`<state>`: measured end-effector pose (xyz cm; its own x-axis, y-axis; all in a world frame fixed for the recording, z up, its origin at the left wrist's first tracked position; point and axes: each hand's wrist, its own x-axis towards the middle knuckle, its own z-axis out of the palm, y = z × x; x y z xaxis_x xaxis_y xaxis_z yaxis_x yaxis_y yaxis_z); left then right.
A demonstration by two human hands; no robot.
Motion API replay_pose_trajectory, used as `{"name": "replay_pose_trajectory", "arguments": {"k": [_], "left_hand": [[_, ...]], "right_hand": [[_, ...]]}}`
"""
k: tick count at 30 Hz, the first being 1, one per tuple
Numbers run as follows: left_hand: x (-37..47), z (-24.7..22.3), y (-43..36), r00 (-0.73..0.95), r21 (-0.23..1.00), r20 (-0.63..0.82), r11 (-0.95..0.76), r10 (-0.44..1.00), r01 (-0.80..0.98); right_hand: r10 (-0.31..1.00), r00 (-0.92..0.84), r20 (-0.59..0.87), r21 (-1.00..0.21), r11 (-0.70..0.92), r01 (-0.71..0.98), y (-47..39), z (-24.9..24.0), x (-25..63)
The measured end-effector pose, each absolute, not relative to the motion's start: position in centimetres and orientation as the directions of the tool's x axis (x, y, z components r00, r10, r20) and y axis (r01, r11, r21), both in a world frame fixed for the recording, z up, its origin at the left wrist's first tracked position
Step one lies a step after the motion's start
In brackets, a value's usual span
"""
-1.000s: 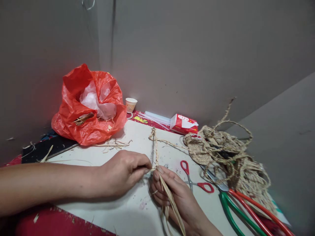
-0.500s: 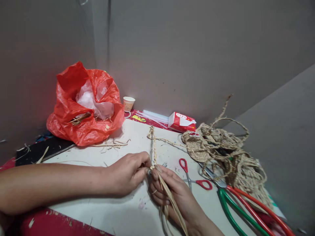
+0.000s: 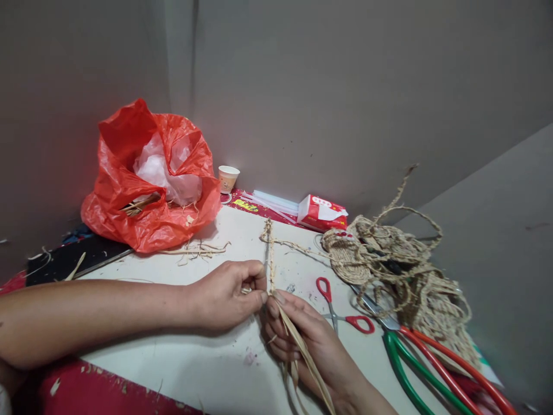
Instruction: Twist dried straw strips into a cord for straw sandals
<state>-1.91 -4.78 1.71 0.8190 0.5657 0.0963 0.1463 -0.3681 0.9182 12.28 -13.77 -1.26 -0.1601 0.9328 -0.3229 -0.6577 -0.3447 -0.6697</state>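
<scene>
A thin braided straw cord (image 3: 271,256) runs up from between my hands and bends right toward a coiled straw heap (image 3: 384,248). My right hand (image 3: 302,334) is closed around the lower end of the cord, and long flat straw strips (image 3: 306,357) trail from it toward me. Just left of the cord, my left hand (image 3: 235,291) is closed, thumb and fingers curled together at its side. Pale straw shows between its fingers, partly hidden.
A red plastic bag (image 3: 151,178) stands back left, with a paper cup (image 3: 228,179) and tissue pack (image 3: 322,213) behind. Red-handled scissors (image 3: 341,314) lie right of my right hand, beside large shears (image 3: 415,351). Straw scraps (image 3: 199,251) lie near the bag.
My left hand has shifted slightly up and its thumb has moved a little, with pale straw now showing between its fingers. My right hand keeps its hold; the whole view has shifted slightly.
</scene>
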Motion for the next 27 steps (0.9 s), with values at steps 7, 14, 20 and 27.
{"name": "replay_pose_trajectory", "arguments": {"k": [7, 14, 20, 27], "left_hand": [[-1.95, 1.61, -4.44, 0.839, 0.923, 0.136, -0.374, 0.527, 0.085], [-1.94, 1.28, -4.28, 0.827, 0.928, 0.04, -0.327, 0.561, 0.177], [-1.88, 1.54, -4.19, 0.833, 0.897, -0.005, -0.366, 0.554, 0.249], [-2.3, 1.67, -4.52, 0.857, 0.731, 0.17, -0.645, 0.487, 0.222]], "right_hand": [[0.921, -0.219, -0.322, -0.641, -0.382, -0.666, -13.75, -1.22, 12.59], [0.907, -0.26, -0.333, -0.625, -0.418, -0.659, -13.76, -1.42, 12.83], [0.901, -0.263, -0.344, -0.621, -0.429, -0.656, -13.93, -1.65, 12.94], [0.877, -0.319, -0.359, -0.535, -0.473, -0.7, -14.0, -1.8, 13.07]]}}
